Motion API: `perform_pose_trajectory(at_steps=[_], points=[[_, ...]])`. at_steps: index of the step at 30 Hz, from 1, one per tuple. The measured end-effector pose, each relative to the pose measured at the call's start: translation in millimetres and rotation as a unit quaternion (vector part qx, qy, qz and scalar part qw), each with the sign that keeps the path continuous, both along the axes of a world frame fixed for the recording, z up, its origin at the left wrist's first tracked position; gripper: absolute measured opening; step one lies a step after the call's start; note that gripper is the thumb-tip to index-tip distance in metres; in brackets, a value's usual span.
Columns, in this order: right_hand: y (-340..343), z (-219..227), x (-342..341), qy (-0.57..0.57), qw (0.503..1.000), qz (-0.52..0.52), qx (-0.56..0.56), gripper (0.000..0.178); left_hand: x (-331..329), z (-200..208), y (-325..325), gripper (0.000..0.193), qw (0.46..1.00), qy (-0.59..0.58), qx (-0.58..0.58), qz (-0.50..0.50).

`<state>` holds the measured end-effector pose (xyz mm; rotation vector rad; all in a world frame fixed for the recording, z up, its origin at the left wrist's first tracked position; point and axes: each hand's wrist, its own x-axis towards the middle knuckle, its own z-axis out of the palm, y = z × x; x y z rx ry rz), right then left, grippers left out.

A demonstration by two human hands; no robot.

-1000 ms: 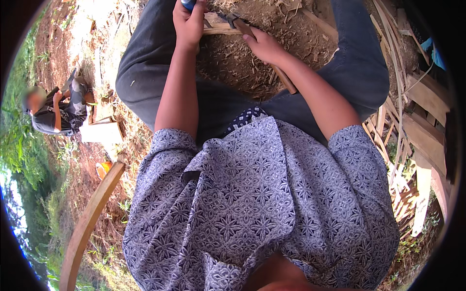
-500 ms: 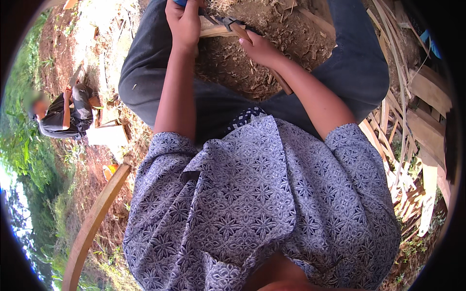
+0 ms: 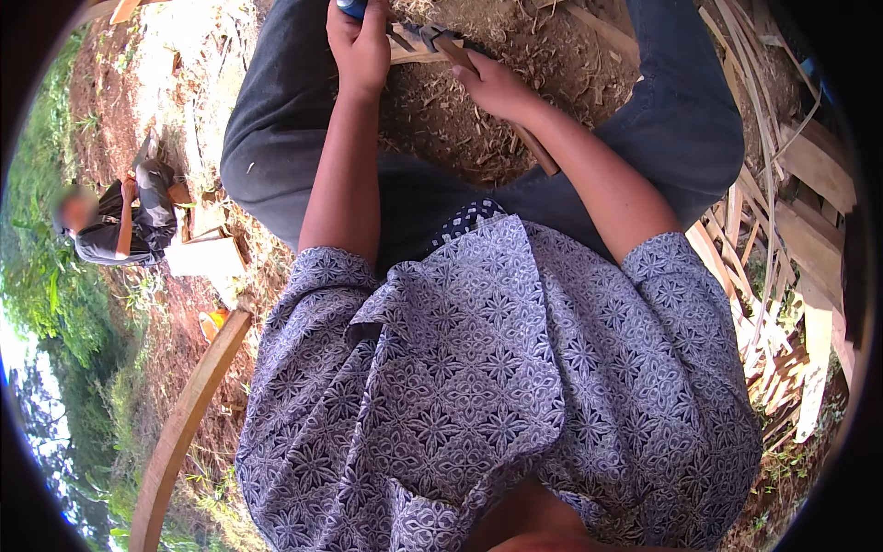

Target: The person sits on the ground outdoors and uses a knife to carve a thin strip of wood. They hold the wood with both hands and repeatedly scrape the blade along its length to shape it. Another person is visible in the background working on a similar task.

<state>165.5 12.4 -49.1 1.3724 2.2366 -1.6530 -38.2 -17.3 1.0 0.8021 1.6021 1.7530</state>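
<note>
My left hand is closed around a blue-handled tool at the upper edge. A thin dark metal part lies just right of its fingers; whether it belongs to that tool I cannot tell. My right hand grips a hammer by its wooden handle, whose end reaches back toward my lap. The dark hammer head is close to that metal part, over a pale piece of wood on the ground. The tool's far end is out of view or hidden.
Wood shavings litter the soil between my bent legs. Stacked boards and split strips lie at the right. A curved wooden beam stands at the lower left. Another person sits farther off to the left, beside a pale box.
Both hands keep their grips and shift only slightly. The hammer head stays close to the metal part. The whole view has moved a little.
</note>
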Motion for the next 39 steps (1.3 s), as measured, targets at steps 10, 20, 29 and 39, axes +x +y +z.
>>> perform_pose_trajectory(at_steps=[10, 20, 29, 39], points=[[1, -3, 2, 0.006, 1.0, 0.005, -0.007, 0.054, 2, -3, 1, 0.009, 1.0, 0.005, 0.014, -0.013], [2, 9, 6, 0.002, 1.0, 0.0, -0.009, 0.056, 6, 2, 3, 0.009, 1.0, 0.006, 0.006, 0.009], [1, 2, 6, 0.019, 1.0, 0.001, -0.002, 0.053, 5, 3, 4, 0.01, 0.999, 0.033, 0.007, -0.018], [57, 97, 18, 0.128, 0.982, -0.077, -0.113, 0.05, 10, -3, 16, 0.02, 0.992, 0.093, 0.033, -0.077]])
